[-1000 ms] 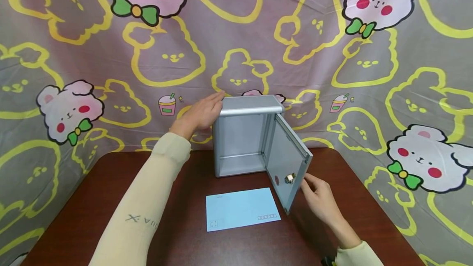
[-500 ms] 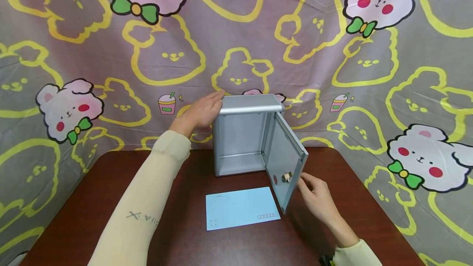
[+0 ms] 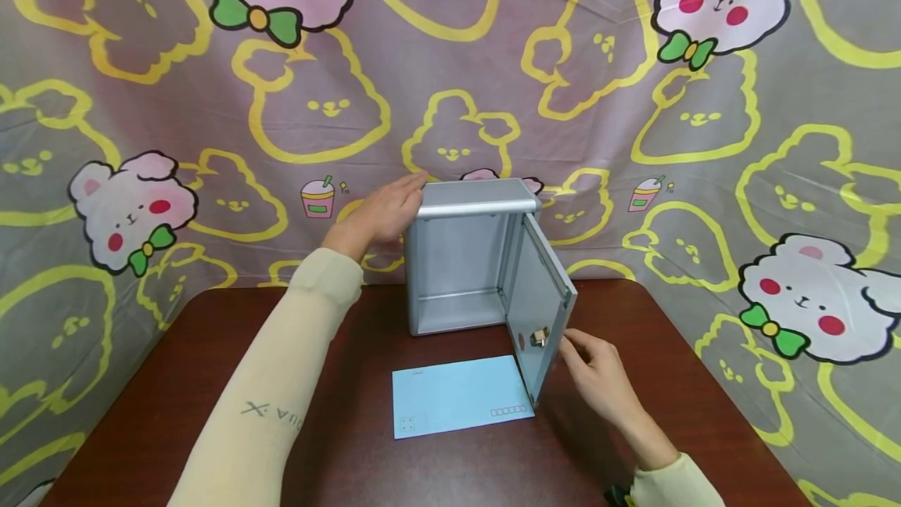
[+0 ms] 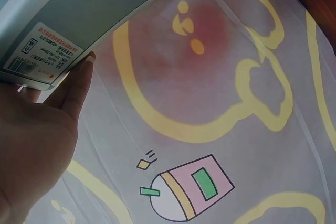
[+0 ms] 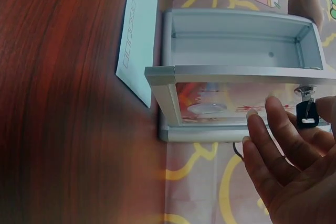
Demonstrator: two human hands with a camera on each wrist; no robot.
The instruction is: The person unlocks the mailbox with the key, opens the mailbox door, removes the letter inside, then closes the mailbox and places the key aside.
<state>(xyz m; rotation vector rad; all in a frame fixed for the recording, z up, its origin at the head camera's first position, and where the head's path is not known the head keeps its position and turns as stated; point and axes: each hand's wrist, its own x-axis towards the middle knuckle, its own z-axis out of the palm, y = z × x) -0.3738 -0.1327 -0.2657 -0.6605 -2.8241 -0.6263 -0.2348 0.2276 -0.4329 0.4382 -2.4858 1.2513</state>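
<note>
A grey metal mailbox [image 3: 479, 198] stands on the table with its hinged door [image 3: 533, 288] swung partly out on the right. My left hand [image 3: 387, 213] rests with straight fingers against the box's upper left side, beside a printed label [image 4: 44, 51]. At the door's outer face is my right hand [image 3: 598, 378]. Its thumb and forefinger pinch a black-headed key [image 5: 304, 109] in the lock, while the other fingers are spread. The lock's metal back [image 3: 540, 336] shows on the door's inner face. In front of the box lies a pale blue envelope [image 3: 457, 397].
The dark red-brown table [image 3: 450, 476] has rounded far corners. A cartoon-printed cloth [image 3: 450, 45] hangs behind it and along both sides. In the head view, the door's lower corner overlaps the envelope's right edge.
The door has swung inward to the left, narrowing its opening, and my right hand has moved left with it. My left hand, the box and the envelope have stayed in place.
</note>
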